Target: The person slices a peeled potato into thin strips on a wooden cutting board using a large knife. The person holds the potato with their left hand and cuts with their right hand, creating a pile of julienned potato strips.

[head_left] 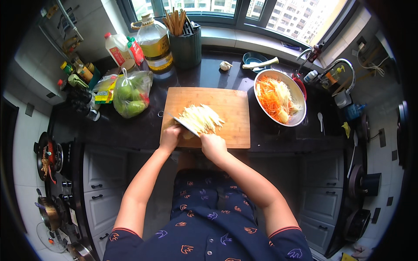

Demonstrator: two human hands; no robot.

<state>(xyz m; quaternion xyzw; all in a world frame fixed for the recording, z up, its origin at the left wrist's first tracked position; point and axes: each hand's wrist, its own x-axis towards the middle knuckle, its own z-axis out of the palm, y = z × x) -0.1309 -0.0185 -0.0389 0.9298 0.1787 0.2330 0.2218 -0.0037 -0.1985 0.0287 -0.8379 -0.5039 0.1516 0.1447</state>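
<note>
On a wooden cutting board lies a heap of pale vegetable strips, which look like potato. My right hand is closed around the handle of a kitchen knife. Its blade slants up and left along the near side of the heap. My left hand is closed at the board's near left, close to the blade. Partly hidden by its fingers is a pale vegetable piece, which it appears to grip.
Right of the board stands a bowl of orange and pale shreds. Behind are a garlic bulb and a peeled pale stalk. A bag of green produce, an oil jug and a chopstick holder stand left and back.
</note>
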